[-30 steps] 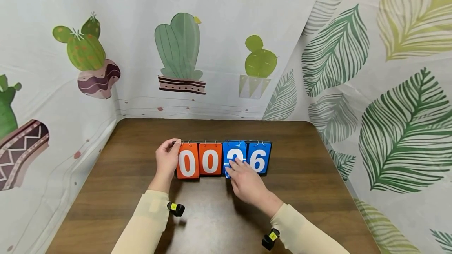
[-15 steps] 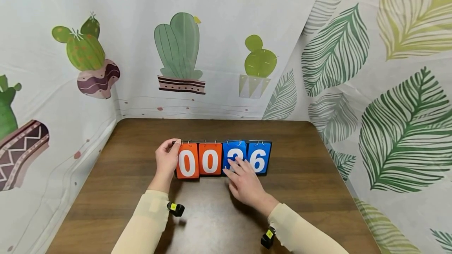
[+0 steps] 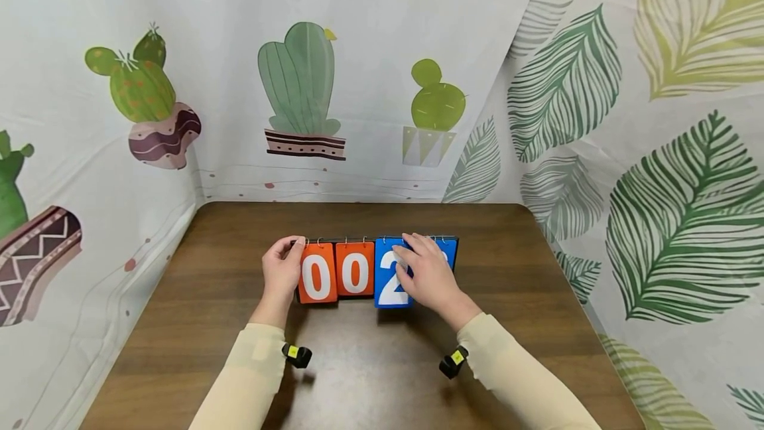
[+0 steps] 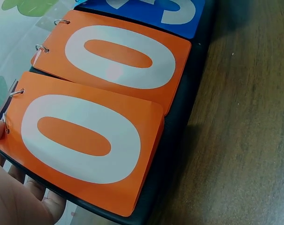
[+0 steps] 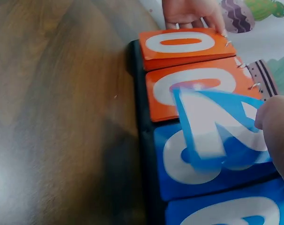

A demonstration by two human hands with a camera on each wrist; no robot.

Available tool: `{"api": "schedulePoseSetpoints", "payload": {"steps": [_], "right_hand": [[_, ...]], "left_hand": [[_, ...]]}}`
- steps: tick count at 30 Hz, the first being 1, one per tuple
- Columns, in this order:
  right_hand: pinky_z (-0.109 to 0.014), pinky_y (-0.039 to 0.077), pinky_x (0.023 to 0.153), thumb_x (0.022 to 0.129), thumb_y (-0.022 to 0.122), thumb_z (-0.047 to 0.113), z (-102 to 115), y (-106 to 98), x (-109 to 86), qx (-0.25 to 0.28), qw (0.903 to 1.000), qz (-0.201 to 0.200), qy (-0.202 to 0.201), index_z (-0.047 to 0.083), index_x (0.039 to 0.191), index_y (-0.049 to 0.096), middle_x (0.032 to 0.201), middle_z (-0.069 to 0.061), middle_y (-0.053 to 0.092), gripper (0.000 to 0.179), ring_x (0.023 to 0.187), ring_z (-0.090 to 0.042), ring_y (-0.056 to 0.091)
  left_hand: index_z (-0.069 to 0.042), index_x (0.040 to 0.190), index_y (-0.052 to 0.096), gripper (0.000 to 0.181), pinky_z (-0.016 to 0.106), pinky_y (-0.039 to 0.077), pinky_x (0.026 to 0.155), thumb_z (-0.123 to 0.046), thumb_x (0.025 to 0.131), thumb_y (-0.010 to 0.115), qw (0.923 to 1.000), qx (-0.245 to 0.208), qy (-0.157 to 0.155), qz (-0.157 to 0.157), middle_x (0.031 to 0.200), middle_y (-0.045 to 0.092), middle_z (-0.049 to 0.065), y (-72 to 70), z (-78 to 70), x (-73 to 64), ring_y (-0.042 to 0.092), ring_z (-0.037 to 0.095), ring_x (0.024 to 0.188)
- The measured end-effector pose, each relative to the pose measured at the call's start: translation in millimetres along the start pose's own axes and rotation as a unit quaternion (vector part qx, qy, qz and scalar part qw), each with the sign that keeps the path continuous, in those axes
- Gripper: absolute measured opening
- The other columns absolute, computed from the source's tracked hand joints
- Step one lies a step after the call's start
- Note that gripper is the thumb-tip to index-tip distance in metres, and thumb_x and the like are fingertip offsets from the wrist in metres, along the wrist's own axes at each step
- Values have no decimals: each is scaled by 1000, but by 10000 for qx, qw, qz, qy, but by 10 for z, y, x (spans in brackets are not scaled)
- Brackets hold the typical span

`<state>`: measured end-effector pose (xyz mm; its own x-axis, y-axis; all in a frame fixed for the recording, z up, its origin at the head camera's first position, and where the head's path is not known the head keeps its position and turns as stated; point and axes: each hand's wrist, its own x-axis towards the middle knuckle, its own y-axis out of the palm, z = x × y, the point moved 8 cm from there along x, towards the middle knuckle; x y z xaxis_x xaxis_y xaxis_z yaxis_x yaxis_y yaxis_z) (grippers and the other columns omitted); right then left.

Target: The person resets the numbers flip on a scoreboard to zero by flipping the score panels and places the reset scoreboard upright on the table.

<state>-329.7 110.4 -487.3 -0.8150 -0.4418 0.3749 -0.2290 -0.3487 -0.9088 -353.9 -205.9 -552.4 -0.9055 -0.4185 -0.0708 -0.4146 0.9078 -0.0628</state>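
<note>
Left hand (image 3: 283,269) pinches the black flip scoreboard (image 4: 193,70) at its left end; right hand (image 3: 431,275), fingers spread, touches the blue rectangular "2" card (image 3: 389,283) just right of its middle.

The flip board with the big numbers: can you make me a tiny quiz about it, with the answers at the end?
1. True or false: the person's left grip holds the end of the flip board with the orange numbers.

2. Pick one. Which number is on the outermost orange card?
A) 0
B) 5
C) 7

3. Fill in: in the right wrist view, the raised blue card near the right grip shows the number ___.

Key: 1. True. 2. A. 3. Two.
</note>
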Motion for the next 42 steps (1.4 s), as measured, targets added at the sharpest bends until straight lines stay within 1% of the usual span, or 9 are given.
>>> {"api": "schedulePoseSetpoints", "payload": {"steps": [5, 9, 19, 30, 33, 36, 38, 40, 42], "right_hand": [[-49, 48, 112, 100, 61, 33, 9, -70, 71, 92, 9995, -165, 243, 17, 131, 72, 140, -8, 64, 36, 133, -28, 57], [-44, 53, 106, 100, 63, 31, 23, -84, 95, -57, 9993, -299, 233, 15, 128, 74, 129, -8, 66, 34, 124, -26, 59], [-49, 44, 107, 96, 66, 29, 28, 3, 88, -405, 9986, -301, 163, 27, 144, 62, 123, -9, 54, 48, 118, -28, 48], [-59, 34, 120, 97, 66, 25, 6, 8, 120, -397, 9991, -132, -87, 28, 142, 64, 134, -9, 56, 45, 129, -29, 49], [-56, 38, 117, 98, 64, 27, -8, -35, 156, -249, 9996, -126, -72, 26, 138, 67, 131, -9, 58, 40, 124, -30, 53], [-51, 47, 107, 99, 63, 30, -67, -120, 261, 197, 9998, 52, 63, 22, 135, 70, 126, -9, 61, 37, 117, -29, 57], [-47, 52, 98, 99, 63, 31, -137, -176, 374, 705, 9967, 363, 176, 20, 134, 70, 121, -8, 64, 37, 109, -27, 60], [-44, 54, 92, 100, 63, 33, -219, -214, 508, 1265, 9877, 865, 310, 18, 135, 69, 118, -7, 67, 38, 104, -25, 62], [-43, 56, 93, 101, 63, 35, -306, -224, 649, 1739, 9729, 1465, 415, 17, 135, 69, 118, -5, 70, 39, 104, -23, 64]], "left_hand": [[-13, 114, 73, 34, 23, 52, 76, -42, 97, 70, 10000, -6, 36, 15, 105, 63, 1, -6, 5, 0, 60, 18, 97], [-13, 115, 74, 35, 21, 52, 76, -43, 97, 70, 10000, 20, -43, 17, 105, 63, 0, -19, 24, -3, 60, 17, 97], [-14, 117, 73, 36, 20, 52, 76, -43, 97, 71, 9999, 13, -90, 51, 107, 62, 1, -32, 30, -10, 59, 18, 99], [-12, 115, 73, 33, 20, 52, 77, -40, 97, 71, 10000, -10, -17, -14, 106, 62, 2, -57, -20, 1, 59, 18, 98], [-11, 115, 73, 34, 20, 52, 76, -40, 97, 71, 10000, -10, 29, 1, 106, 62, 2, -48, -31, 3, 60, 18, 97], [-11, 116, 73, 35, 19, 52, 76, -41, 97, 71, 10000, -28, 38, 18, 106, 63, 1, -35, -27, 4, 60, 18, 97], [-12, 116, 73, 35, 19, 52, 76, -41, 97, 71, 10000, -33, 52, 32, 105, 63, 0, -26, -26, 2, 60, 17, 96], [-11, 116, 73, 35, 19, 52, 75, -41, 97, 71, 10000, -37, 66, 32, 104, 63, 0, -20, -26, 0, 60, 17, 96], [-10, 115, 73, 35, 19, 52, 75, -40, 97, 71, 9999, -26, 98, 27, 103, 63, 0, -17, -34, -4, 60, 16, 95]]}}
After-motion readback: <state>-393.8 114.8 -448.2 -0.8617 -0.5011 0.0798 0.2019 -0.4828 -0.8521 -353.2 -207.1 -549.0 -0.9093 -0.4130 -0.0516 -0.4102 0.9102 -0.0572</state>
